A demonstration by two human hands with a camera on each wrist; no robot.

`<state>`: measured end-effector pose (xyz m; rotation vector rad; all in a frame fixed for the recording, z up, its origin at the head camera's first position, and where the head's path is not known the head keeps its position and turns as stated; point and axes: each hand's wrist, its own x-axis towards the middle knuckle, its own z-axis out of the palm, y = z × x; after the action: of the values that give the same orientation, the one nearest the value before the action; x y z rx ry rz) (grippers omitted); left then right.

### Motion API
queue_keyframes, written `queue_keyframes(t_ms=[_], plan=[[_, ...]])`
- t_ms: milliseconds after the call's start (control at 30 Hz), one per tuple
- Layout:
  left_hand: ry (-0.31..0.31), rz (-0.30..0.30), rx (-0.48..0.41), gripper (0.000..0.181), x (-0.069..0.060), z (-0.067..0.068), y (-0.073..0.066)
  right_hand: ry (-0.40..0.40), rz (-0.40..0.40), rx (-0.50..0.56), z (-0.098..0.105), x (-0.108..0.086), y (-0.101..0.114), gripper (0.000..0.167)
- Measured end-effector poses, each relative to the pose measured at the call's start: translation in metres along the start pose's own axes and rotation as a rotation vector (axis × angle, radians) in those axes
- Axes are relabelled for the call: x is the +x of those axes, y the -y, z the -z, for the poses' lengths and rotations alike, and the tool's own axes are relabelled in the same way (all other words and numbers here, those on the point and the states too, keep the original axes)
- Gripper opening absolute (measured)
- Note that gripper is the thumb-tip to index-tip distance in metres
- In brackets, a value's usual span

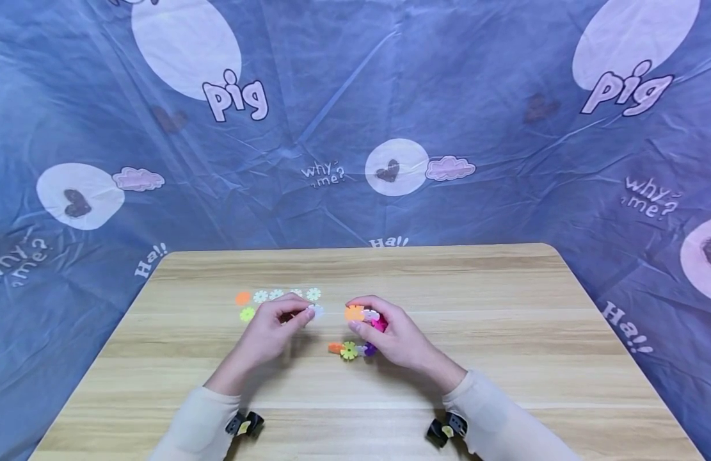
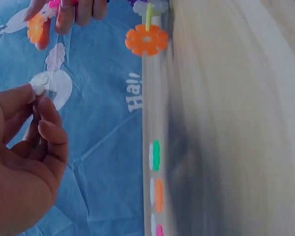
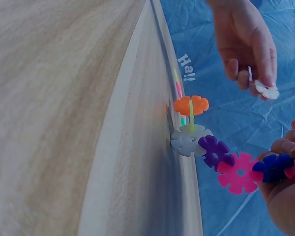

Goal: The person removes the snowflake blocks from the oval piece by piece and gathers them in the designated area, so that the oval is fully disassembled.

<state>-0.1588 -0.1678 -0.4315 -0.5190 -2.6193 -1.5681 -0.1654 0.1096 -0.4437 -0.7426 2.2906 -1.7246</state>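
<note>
My left hand (image 1: 274, 328) pinches a white flower-shaped plastic disc (image 1: 316, 311) between thumb and forefinger, above the table. Across a small gap, my right hand (image 1: 398, 336) grips a chain of slotted flower discs joined edge to edge. An orange disc (image 1: 354, 313) forms the chain's upper end, held between thumb and fingers. In the right wrist view, the hanging part runs through a blue disc (image 3: 274, 168), a pink disc (image 3: 240, 173), a purple disc (image 3: 216, 152) and a white disc (image 3: 189, 140) to another orange disc (image 3: 191, 105). My palm hides part of the chain.
Loose discs lie on the wooden table (image 1: 476, 282) beyond my left hand: an orange one (image 1: 242, 298), a yellow-green one (image 1: 247, 314) and several white ones (image 1: 260, 296). Others are partly behind the hand. A printed blue cloth (image 1: 343, 83) hangs around the table's far edge and sides.
</note>
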Motion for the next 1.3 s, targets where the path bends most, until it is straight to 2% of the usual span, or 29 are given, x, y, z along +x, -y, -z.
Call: queue_keyframes(t_ms=[167,400,567,733,900,1300], plan=[[-0.027,0.110,0.040,0.015,-0.006,0.008,0.005,-0.007,0.005,-0.024,0.000,0.000,0.000,0.039],[-0.036,0.119,0.120,0.016,-0.011,0.018,0.011,-0.013,0.002,-0.035,0.001,0.001,0.000,0.039],[-0.041,0.200,0.172,0.017,-0.015,0.027,0.015,-0.018,0.000,-0.035,0.000,0.001,0.000,0.037],[-0.063,0.281,0.159,0.015,-0.018,0.034,0.020,-0.011,0.001,-0.035,0.000,0.001,0.000,0.037],[-0.071,0.315,0.166,0.016,-0.021,0.042,0.026,-0.008,0.000,-0.047,0.000,0.001,0.000,0.040],[-0.058,0.443,0.219,0.013,-0.030,0.061,0.040,-0.010,0.022,-0.055,-0.002,0.003,-0.001,0.039]])
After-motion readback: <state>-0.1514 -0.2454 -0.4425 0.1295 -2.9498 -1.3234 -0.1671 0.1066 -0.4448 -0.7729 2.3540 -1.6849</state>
